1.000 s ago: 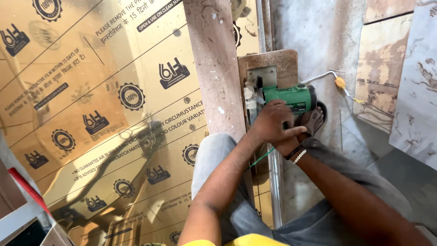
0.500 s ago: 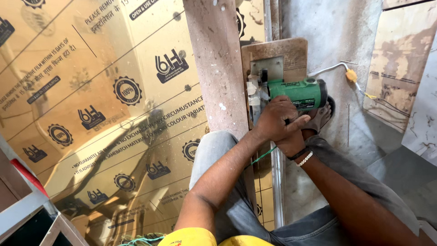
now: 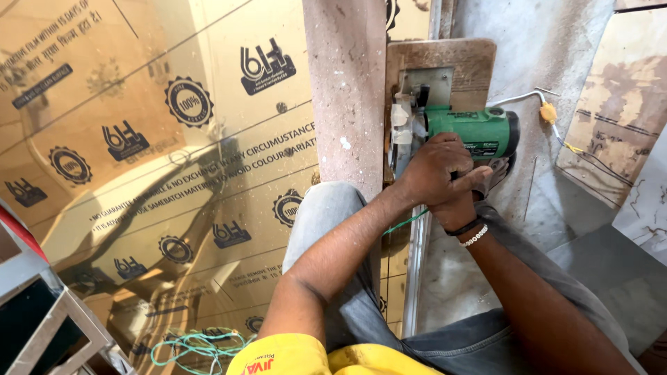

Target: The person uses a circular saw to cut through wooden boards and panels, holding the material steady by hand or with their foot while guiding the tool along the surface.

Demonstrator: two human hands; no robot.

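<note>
A green power saw [image 3: 479, 130] with a metal base plate [image 3: 434, 80] sits on a wooden block [image 3: 445, 59], its blade guard against a long wooden batten [image 3: 346, 97]. The batten lies on a shiny gold sheet [image 3: 160, 173] covered in printed film. My left hand [image 3: 434, 170] grips the saw's handle from above. My right hand [image 3: 462, 193] wraps the same handle just beneath it, mostly hidden by the left; a black band and a bead bracelet [image 3: 471, 232] circle its wrist. My grey-trousered knee [image 3: 326, 215] rests by the batten.
A white cable with a yellow joint [image 3: 549, 111] runs from the saw over the grey floor [image 3: 542, 42]. Marbled boards [image 3: 618, 118] lean at the right. A green cord [image 3: 194, 344] lies coiled at the bottom. A metal frame [image 3: 55, 326] stands at the lower left.
Both hands have stayed on the saw. The view has shifted slightly, so the saw and batten now sit a little lower and further left in view.
</note>
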